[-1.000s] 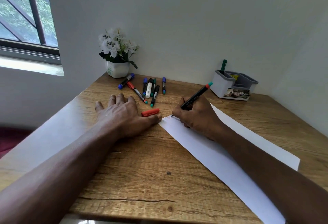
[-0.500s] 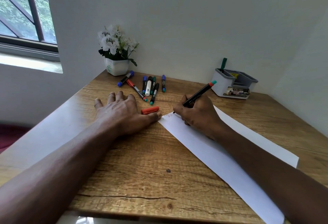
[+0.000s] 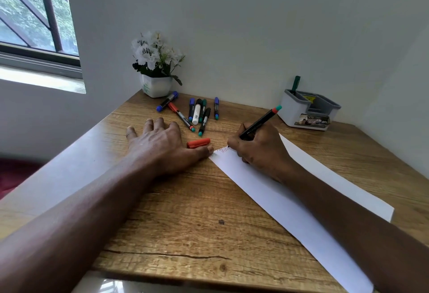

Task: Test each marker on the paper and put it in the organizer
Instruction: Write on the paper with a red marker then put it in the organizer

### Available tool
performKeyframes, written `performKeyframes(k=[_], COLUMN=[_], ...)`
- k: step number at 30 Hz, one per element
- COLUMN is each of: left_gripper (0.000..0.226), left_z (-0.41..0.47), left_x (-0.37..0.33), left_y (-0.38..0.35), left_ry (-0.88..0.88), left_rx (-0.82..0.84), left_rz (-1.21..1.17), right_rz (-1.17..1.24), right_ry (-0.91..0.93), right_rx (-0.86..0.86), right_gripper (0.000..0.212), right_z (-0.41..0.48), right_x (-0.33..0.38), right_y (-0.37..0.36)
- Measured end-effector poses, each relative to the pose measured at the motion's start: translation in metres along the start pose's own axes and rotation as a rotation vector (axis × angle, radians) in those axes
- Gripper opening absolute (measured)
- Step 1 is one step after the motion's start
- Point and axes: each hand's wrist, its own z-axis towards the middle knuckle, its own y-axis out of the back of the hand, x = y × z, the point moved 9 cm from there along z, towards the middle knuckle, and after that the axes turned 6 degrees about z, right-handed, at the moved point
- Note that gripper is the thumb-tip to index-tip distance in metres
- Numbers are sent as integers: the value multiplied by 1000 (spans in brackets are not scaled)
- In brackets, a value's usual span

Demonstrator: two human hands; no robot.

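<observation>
**Trying out a red marker at the far left corner of the paper**

The left hand [image 3: 160, 144] is lying flat on the tabletop [image 3: 185, 223] with its grip open, its thumb tip reaching the corner of the paper [image 3: 267, 183]. The red cap [image 3: 198, 142] is sitting just beside that thumb, and the loose markers [image 3: 197, 113] are waiting farther back. The right hand [image 3: 260, 146] is closing its grip low on the marker [image 3: 260, 122], pressing the tip to the sheet and leaving faint red marks. At the far right, the organizer [image 3: 308, 111] is holding one green marker [image 3: 296, 84] upright. The marker is probably handling as light, stiff and smooth, so a pinch low on the barrel suits writing. The thin paper is likely sliding easily, so it needs pinning down.
</observation>
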Motion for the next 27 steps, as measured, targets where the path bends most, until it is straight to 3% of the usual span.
performKeyframes(k=[5, 10, 13, 21, 25, 27], left_gripper=[114, 78, 58, 16, 4, 12], left_z=[-3, -14, -20, -19, -19, -19], left_x=[0, -9, -16, -17, -10, -11], left_y=[3, 24, 35, 38, 43, 41], left_ry=[-1, -87, -162, -202, -264, -308], left_rx=[-16, -244, -357, -414, -477, -466], left_rz=[-39, -193, -233, -315, -564, -642], right_rz=[247, 448, 506, 576, 653, 726], right_ry=[-166, -229, -224, -184, -155, -127], right_rx=[0, 39, 92, 228, 198, 180], right_gripper=[11, 10, 11, 33, 29, 21], right_z=[-2, 0, 1, -3, -2, -2], right_x=[-11, -18, -16, -8, -5, -4], right_y=[3, 2, 0, -6, -2, 2])
